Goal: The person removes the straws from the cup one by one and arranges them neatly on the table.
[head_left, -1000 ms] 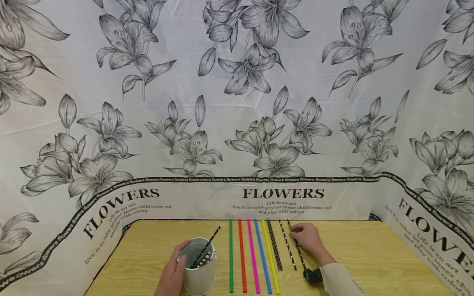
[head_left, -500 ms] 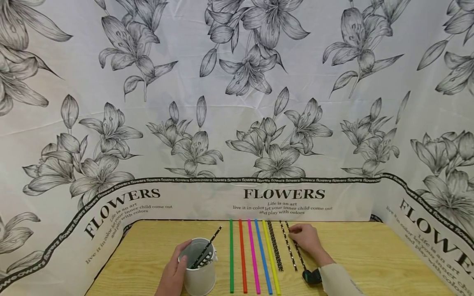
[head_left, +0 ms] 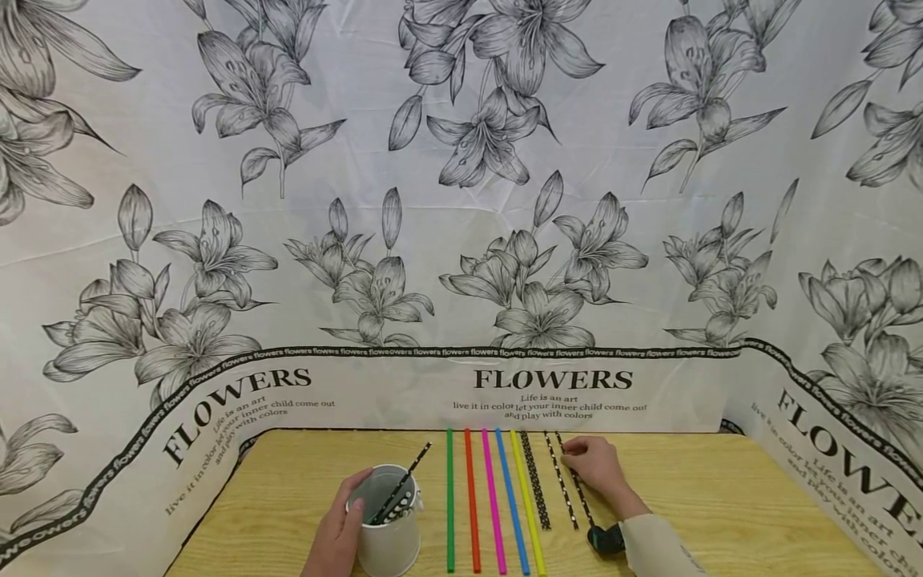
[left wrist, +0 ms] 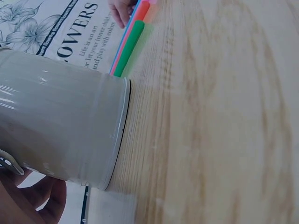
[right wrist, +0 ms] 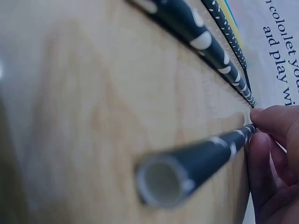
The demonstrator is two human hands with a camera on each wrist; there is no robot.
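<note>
My left hand [head_left: 337, 522] holds a small white metal bucket [head_left: 389, 549] around its left side, at the front left of the table. A black patterned straw [head_left: 414, 465] leans out of the bucket, and more black-and-white ones show lower inside. At the right end of a row of straws, my right hand [head_left: 597, 469] pinches the far end of a black straw with white marks [right wrist: 210, 156] between thumb and fingers. Its hollow near end faces the camera in the right wrist view. To its left lies another black straw with white spots [head_left: 564, 485].
Further left in the row lie a thick dotted black straw [head_left: 536, 485], then yellow [head_left: 530, 513], blue [head_left: 513, 505], pink [head_left: 493, 505], red [head_left: 472, 505] and green [head_left: 450, 505] straws. A floral cloth [head_left: 551, 401] with printed words stands behind the wooden table [head_left: 288, 473].
The far end of the pinched straw has shifted slightly left, closer to the neighbouring spotted straw. The left hand and the bucket stay where they were.
</note>
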